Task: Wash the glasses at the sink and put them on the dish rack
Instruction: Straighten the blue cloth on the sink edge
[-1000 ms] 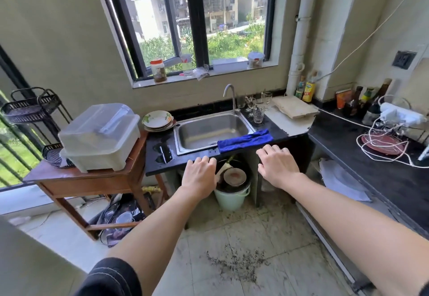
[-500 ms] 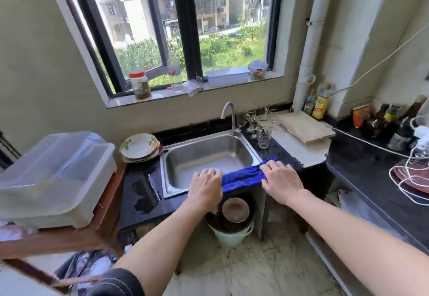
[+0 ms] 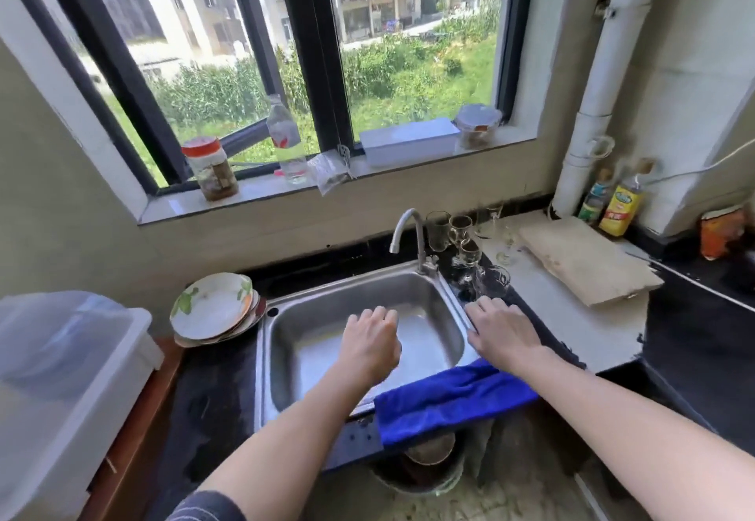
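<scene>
Several clear glasses (image 3: 461, 242) stand in a cluster on the counter behind the right corner of the steel sink (image 3: 282, 340), beside the tap (image 3: 408, 234). One tumbler (image 3: 493, 281) stands nearest, just beyond my right hand (image 3: 504, 330), which reaches over the sink's right rim with fingers extended, holding nothing. My left hand (image 3: 371, 343) hovers over the basin with fingers loosely curled, holding nothing. The covered white plastic dish rack (image 3: 61, 377) sits on a wooden table at the left.
A blue cloth (image 3: 449, 398) hangs over the sink's front edge. Stacked plates (image 3: 212, 308) lean left of the sink. A wooden board (image 3: 584, 263) lies on the right counter, bottles (image 3: 621, 206) behind it. Jars and a bottle (image 3: 286, 140) line the windowsill. A bucket (image 3: 425, 475) stands under the counter.
I have come closer to the sink. Both hands have moved forward from the front edge and the blue cloth; the left is over the basin, the right at the rim near the glasses.
</scene>
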Demonstrator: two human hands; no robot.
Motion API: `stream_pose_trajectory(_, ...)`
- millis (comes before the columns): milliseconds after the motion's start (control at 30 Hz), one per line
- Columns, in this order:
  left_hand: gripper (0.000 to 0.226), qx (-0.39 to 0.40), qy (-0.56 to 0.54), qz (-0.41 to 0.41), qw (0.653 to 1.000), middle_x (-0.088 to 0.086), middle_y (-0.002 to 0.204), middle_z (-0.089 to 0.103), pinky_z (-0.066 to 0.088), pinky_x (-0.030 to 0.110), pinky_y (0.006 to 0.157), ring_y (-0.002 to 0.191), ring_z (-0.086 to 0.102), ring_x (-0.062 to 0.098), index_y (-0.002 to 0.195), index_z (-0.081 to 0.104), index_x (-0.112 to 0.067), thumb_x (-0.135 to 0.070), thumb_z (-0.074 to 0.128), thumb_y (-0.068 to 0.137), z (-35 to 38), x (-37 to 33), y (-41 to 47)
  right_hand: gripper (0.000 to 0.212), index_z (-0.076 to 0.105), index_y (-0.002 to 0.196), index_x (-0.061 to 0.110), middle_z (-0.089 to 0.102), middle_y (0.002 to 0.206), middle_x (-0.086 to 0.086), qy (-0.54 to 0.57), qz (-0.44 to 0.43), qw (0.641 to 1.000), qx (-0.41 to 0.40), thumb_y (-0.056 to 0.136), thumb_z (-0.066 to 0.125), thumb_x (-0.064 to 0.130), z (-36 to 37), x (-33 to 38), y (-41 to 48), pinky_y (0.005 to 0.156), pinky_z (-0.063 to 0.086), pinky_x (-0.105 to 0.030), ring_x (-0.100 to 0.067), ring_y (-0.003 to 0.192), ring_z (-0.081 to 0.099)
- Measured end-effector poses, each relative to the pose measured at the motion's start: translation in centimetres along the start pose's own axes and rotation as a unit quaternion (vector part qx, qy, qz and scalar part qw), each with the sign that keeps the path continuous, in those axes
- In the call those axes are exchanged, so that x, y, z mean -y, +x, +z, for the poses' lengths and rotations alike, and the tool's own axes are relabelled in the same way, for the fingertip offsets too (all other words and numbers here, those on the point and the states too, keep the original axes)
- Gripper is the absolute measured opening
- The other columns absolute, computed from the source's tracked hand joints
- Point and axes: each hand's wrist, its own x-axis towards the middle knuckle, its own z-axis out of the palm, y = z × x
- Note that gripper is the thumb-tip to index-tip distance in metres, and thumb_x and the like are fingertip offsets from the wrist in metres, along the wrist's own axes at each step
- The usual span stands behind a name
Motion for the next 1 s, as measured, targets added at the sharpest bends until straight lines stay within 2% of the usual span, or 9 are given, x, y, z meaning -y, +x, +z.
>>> stream_pose_trajectory(233,0.024,0.003,-0.030,-0.035,0.999,0.005,0.110,0.056,0.037,0.036,0.082,0.103,0.052,0.027,0.109,0.051,-0.015,-0.023,0.043,0.088,1.2,2.3,8.2,0.035,0.048,0.125,0.018,0.054,0.119,-0.005,0.047,0.000,0.998,0.048,0.094,0.045,0.033,2.3,-1.8,9.3,0.086,0.045,-0.038,-0.025,0.109,0.052)
stream_pose_trajectory(367,0.018,-0.021,-0.057,-0.037,0.997,0.006,0.106,0.058,0.039,0.038,0.081,0.101,0.054,0.028,0.101,0.051,-0.015,-0.028,0.042,0.093,2.0,4.1,13.5,0.038,0.046,0.131,0.018,0.054,0.122,-0.006,0.085,0.019,0.993,0.078,0.096,0.046,0.034,4.0,-1.8,13.2,0.088,0.046,-0.039,-0.025,0.113,0.052)
stream_pose_trajectory(500,0.028,-0.052,-0.083,-0.023,0.995,0.003,0.101,0.059,0.040,0.039,0.078,0.094,0.056,0.027,0.107,0.053,-0.017,-0.038,0.037,0.097,3.2,5.8,18.9,0.038,0.047,0.129,0.019,0.053,0.123,-0.005,0.121,0.061,0.985,0.105,0.096,0.046,0.036,5.5,-1.8,17.4,0.084,0.046,-0.038,-0.026,0.115,0.052)
stream_pose_trajectory(633,0.047,-0.038,-0.101,0.000,0.994,0.002,0.095,0.061,0.042,0.039,0.071,0.087,0.058,0.027,0.106,0.054,-0.017,-0.048,0.020,0.095,5.1,6.7,22.7,0.035,0.049,0.123,0.016,0.054,0.119,-0.007,0.146,0.100,0.974,0.139,0.097,0.044,0.039,7.9,-1.6,21.0,0.077,0.043,-0.036,-0.029,0.108,0.056)
stream_pose_trajectory(733,0.034,-0.024,-0.132,0.034,0.990,0.004,0.089,0.058,0.036,0.037,0.066,0.082,0.055,0.028,0.093,0.050,-0.015,-0.041,0.030,0.100,5.9,7.3,24.0,0.038,0.053,0.115,0.014,0.059,0.111,-0.008,0.215,0.160,0.954,0.131,0.096,0.043,0.046,9.8,-1.5,23.3,0.071,0.041,-0.037,-0.032,0.102,0.058)
stream_pose_trajectory(800,0.026,-0.021,-0.166,0.055,0.984,0.003,0.083,0.053,0.028,0.034,0.062,0.077,0.052,0.027,0.088,0.043,-0.017,-0.037,0.033,0.101,6.1,7.7,24.2,0.037,0.058,0.103,0.013,0.062,0.100,-0.009,0.309,0.233,0.914,0.126,0.095,0.044,0.047,10.8,-1.3,24.8,0.070,0.044,-0.037,-0.033,0.094,0.060)
stream_pose_trajectory(867,0.021,-0.017,-0.212,0.058,0.975,-0.001,0.080,0.047,0.024,0.032,0.062,0.072,0.045,0.025,0.088,0.038,-0.019,-0.035,0.035,0.101,6.2,7.9,24.1,0.042,0.061,0.087,0.010,0.066,0.090,-0.010,0.421,0.327,0.838,0.113,0.092,0.045,0.049,11.9,-0.9,26.5,0.073,0.052,-0.043,-0.033,0.085,0.063)
stream_pose_trajectory(933,0.026,-0.009,-0.230,0.056,0.971,-0.002,0.079,0.048,0.028,0.035,0.061,0.069,0.043,0.024,0.090,0.042,-0.014,-0.037,0.034,0.101,6.7,8.1,24.0,0.050,0.062,0.088,0.006,0.067,0.086,-0.013,0.542,0.427,0.715,0.111,0.092,0.044,0.053,13.0,-0.6,28.1,0.069,0.056,-0.043,-0.030,0.079,0.066)
stream_pose_trajectory(1000,0.043,-0.005,-0.225,0.057,0.973,0.004,0.081,0.055,0.037,0.041,0.062,0.071,0.049,0.029,0.093,0.047,-0.009,-0.046,0.025,0.099,7.3,8.2,24.0,0.049,0.057,0.090,0.006,0.065,0.083,-0.013,0.629,0.483,0.598,0.116,0.096,0.043,0.053,13.9,-0.5,29.4,0.056,0.049,-0.034,-0.027,0.074,0.064)
